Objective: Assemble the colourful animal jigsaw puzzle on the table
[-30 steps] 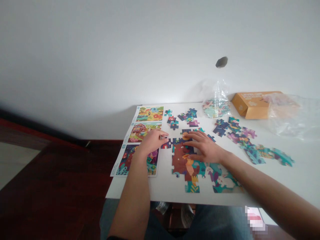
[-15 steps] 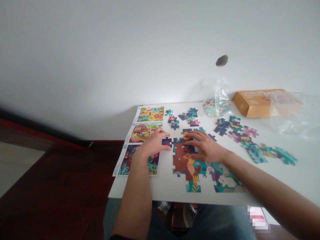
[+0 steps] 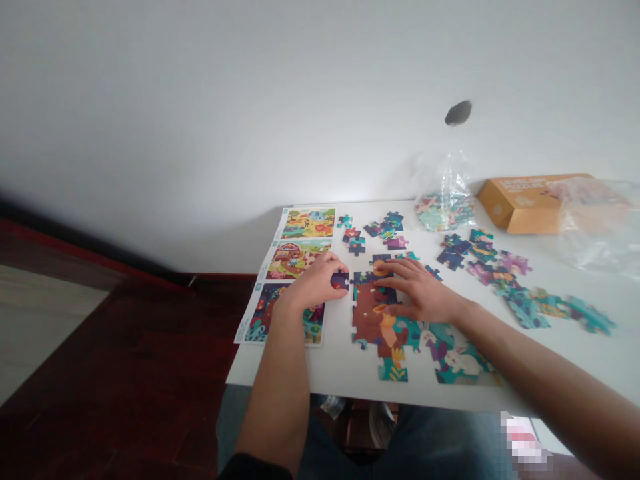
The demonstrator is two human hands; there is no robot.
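My left hand (image 3: 319, 283) is closed on a dark blue puzzle piece (image 3: 341, 281), thumb at its near edge and fingers at the far edge. This piece sits just left of the partly joined jigsaw puzzle (image 3: 367, 313), a narrow gap between them. A brown bear and white rabbits show in the joined part. My right hand (image 3: 415, 287) lies over that puzzle, fingers stretched out and apart, hiding some of its upper right. Under my left wrist is a sheet with printed pictures (image 3: 306, 260), its lowest picture partly covered.
Loose puzzle pieces (image 3: 354, 241) lie behind the hands, with several more (image 3: 525, 307) to the right. A clear bag of pieces (image 3: 445, 210) and an orange box (image 3: 530, 203) stand against the wall. Another plastic bag (image 3: 595, 233) overlaps the box. The white table (image 3: 330, 370) ends before my legs.
My left fingers have curled further around the dark blue piece, covering more of it. The right hand stays on the puzzle. The whole view has shifted slightly.
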